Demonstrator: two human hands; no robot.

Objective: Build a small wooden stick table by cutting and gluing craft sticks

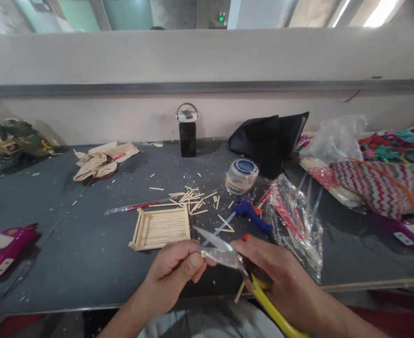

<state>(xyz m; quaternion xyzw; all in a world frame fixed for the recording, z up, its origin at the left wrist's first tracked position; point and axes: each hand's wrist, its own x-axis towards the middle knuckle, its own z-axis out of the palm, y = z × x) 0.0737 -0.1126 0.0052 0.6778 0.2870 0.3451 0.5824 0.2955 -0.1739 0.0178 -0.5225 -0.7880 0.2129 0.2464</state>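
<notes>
My right hand grips scissors with a yellow handle, their blades apart and pointing left. Close to the lower blade, my left hand is closed, thumb pressed to fingers; what it pinches is hidden or too small to name. Just beyond the left hand lies a small tray-like frame of thin wooden sticks. Short cut sticks are scattered behind it. A blue glue gun rests on the table past the scissors, with a translucent glue stick at its end.
Farther back stand a lidded jar, a black phone against a bottle, and a black bag. Crumpled beige cloth lies left. Plastic packaging and striped fabric are right; magenta devices sit toward both sides.
</notes>
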